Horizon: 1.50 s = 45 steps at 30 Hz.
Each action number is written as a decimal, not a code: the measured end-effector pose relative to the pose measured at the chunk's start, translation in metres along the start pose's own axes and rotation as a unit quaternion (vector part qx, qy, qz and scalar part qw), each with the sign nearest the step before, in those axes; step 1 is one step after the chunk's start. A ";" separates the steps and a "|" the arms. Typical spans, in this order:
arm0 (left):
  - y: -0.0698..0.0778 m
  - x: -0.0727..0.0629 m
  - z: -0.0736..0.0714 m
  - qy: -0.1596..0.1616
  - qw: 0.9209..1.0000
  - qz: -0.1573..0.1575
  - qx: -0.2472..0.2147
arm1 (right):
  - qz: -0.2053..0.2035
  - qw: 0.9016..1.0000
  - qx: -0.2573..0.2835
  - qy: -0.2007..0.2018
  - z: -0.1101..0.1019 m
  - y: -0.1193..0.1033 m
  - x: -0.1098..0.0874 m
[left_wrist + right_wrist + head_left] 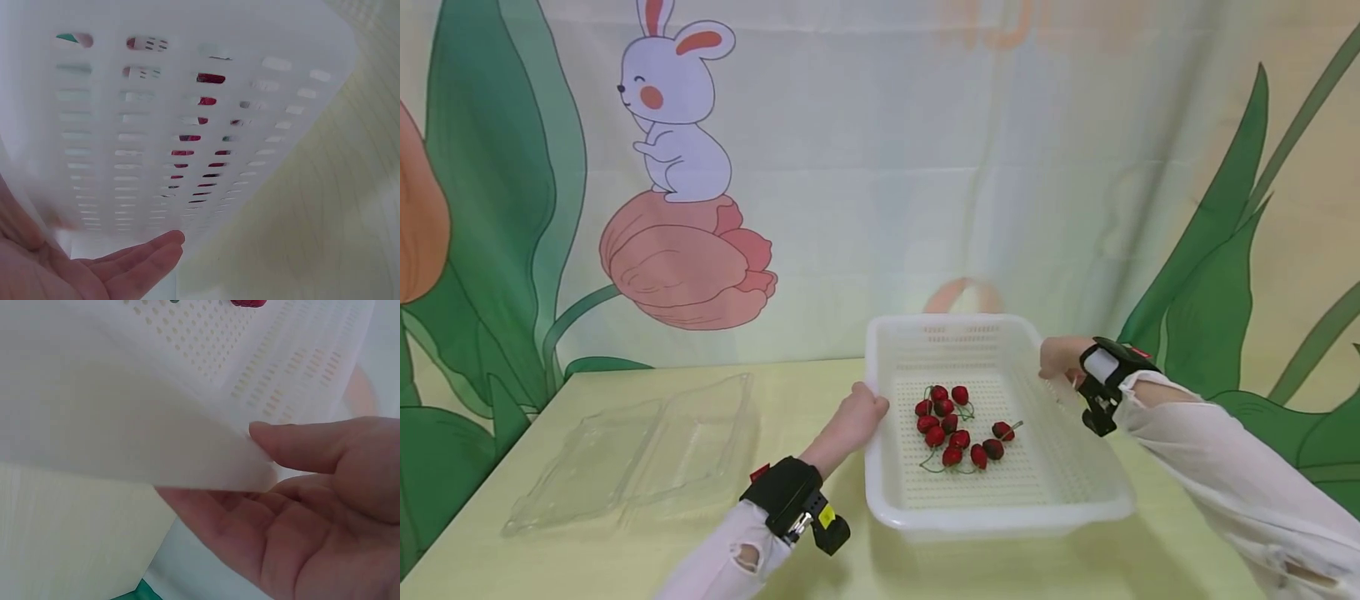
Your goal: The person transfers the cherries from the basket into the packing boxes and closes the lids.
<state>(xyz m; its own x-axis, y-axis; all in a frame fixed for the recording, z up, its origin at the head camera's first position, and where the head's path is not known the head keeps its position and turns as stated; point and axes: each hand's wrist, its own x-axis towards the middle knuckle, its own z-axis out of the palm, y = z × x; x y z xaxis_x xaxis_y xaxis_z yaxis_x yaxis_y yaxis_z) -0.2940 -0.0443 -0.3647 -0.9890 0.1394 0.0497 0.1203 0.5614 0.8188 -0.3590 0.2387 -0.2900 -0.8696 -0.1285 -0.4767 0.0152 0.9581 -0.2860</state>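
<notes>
We see the head view in bright, diffuse light, with soft shadows on the table [805,392] beneath the basket [1000,521] and glints along the clear container [692,442]. We find both wrist views dimmer and hazier, the basket's near wall blurred in the right.

Cherries [211,79] part-hidden, left wrist view

White sleeves cover both arms, the left sleeve [711,562] torn open near its end, the right sleeve [1195,442] ripped farther up too. Each wrist wears a black band, the left band [782,492] and right band [1116,354] both showing red tags. Small black cameras hang beneath; the left camera [832,535] bears a yellow sticker [827,515].
</notes>
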 end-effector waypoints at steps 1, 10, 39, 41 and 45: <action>0.000 -0.001 -0.001 0.001 1.000 -0.003 0.000 | -0.002 1.000 0.005 0.000 0.000 -0.001 0.000; -0.001 -0.012 -0.015 0.008 0.999 -0.007 0.035 | -0.010 0.998 0.063 -0.003 0.004 -0.005 0.002; -0.024 -0.024 -0.055 0.010 0.997 -0.053 0.057 | -0.120 0.989 0.068 0.060 0.022 -0.025 0.013; -0.025 -0.026 -0.057 0.008 0.997 -0.053 0.058 | -0.125 0.987 0.072 0.075 0.026 -0.026 0.016; -0.027 -0.027 -0.061 0.002 0.997 -0.054 0.060 | -0.133 0.982 0.067 0.114 0.035 -0.026 0.022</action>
<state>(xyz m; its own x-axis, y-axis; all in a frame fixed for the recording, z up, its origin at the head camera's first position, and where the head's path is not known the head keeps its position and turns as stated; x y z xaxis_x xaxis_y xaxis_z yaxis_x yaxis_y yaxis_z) -0.2758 -0.1129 -0.3530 -0.9970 0.0704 -0.0327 0.0227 0.6672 0.7445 -0.3612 0.2019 -0.3222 -0.9394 -0.2945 -0.1755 -0.1761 0.8538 -0.4900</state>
